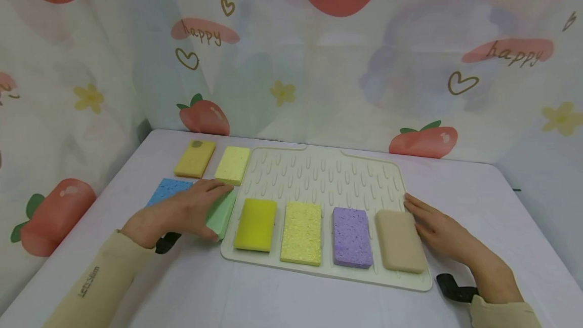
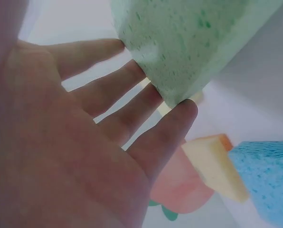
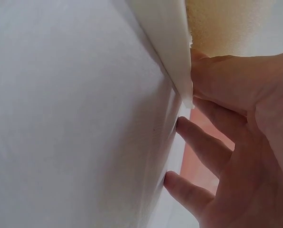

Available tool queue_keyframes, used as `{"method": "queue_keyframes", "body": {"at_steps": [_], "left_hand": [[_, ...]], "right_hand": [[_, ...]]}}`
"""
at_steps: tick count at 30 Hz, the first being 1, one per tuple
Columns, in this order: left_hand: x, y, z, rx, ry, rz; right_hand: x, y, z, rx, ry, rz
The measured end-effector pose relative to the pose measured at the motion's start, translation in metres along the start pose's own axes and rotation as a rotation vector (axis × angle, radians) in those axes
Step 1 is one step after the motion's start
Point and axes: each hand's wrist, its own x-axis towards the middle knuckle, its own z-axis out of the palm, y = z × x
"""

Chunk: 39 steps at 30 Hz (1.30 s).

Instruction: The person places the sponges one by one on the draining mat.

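Note:
My left hand [image 1: 193, 209] spans a light green sponge [image 1: 220, 214], gripping it between thumb and fingertips beside the mat's left edge. In the left wrist view, spread fingers meet the border of the green sponge [image 2: 179, 47]; the thumb is hidden there. My right hand [image 1: 439, 229] touches the right edge of a cream ridged mat [image 1: 319, 176] with its fingers extended. The right wrist view shows the thumb against the mat's edge [image 3: 167, 42] near a beige sponge [image 3: 222, 28]. Along the mat's front lie yellow [image 1: 255, 225], speckled yellow [image 1: 301, 233], purple [image 1: 352, 237] and beige sponges.
Left of the mat lie a blue sponge [image 1: 168, 190], partly behind the left hand, a tan sponge with a dark spot [image 1: 195, 159] and a pale yellow sponge [image 1: 232, 165]. A printed curtain [image 1: 319, 80] hangs behind the white table [image 1: 182, 287].

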Motion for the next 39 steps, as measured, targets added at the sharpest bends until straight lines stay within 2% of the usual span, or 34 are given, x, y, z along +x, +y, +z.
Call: {"method": "queue_keyframes", "body": {"at_steps": [7,15,21,27,39], "left_hand": [[0.008,0.004,-0.011,0.004,0.024,0.012],[0.024,0.009,-0.024,0.036,0.101,0.051],[0.037,0.02,-0.033,0.002,0.083,0.05],[0.052,0.032,-0.037,0.01,0.075,0.069],[0.084,0.059,-0.044,0.069,0.038,0.101]], "right_hand": [[0.001,-0.001,-0.001,0.018,-0.008,0.009],[0.0,-0.003,-0.001,0.037,-0.018,0.03],[0.0,-0.002,-0.001,0.036,-0.011,0.02],[0.0,-0.001,0.0,0.03,0.015,-0.008],[0.001,-0.004,-0.002,0.049,-0.022,0.051]]}}
